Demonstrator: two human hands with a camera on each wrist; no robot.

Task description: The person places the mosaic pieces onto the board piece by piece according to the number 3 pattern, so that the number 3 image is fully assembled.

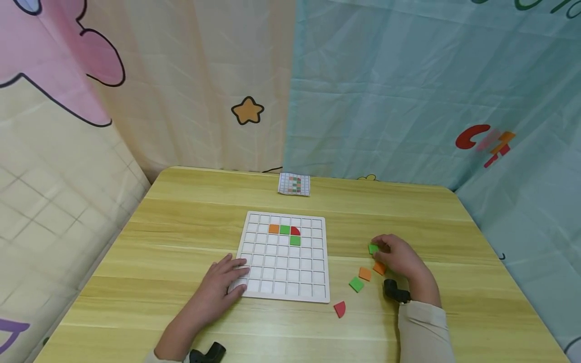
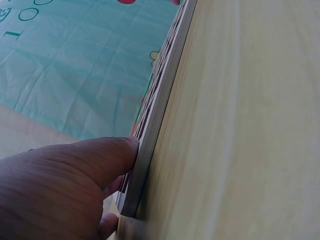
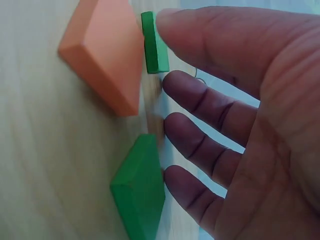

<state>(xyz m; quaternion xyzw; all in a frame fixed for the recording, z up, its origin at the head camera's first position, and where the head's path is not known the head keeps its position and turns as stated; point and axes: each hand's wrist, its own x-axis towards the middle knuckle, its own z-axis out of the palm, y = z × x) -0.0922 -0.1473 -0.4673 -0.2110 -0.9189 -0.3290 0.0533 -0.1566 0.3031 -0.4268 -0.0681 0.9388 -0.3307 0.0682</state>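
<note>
A white grid board [image 1: 281, 262] lies on the table, with an orange square, two green squares and a red quarter-round tile set near its top. My left hand [image 1: 222, 285] rests on the board's lower left edge with fingers extended. In the left wrist view, the thumb [image 2: 115, 155] touches that edge. Right of the board, my right hand [image 1: 399, 257] has thumb and fingers round a green square tile [image 1: 373, 248]. The right wrist view shows the thumb against this green tile [image 3: 156, 45], an orange tile [image 3: 107, 55] nearer, and another green tile [image 3: 140, 190] below the fingers.
Loose tiles lie between board and right hand: two orange squares [image 1: 364, 274], a green square [image 1: 356, 285] and a red quarter-round tile [image 1: 339, 309]. A small pattern card [image 1: 294, 184] sits at the table's far edge. Printed curtains [image 1: 204, 91] hang behind the table.
</note>
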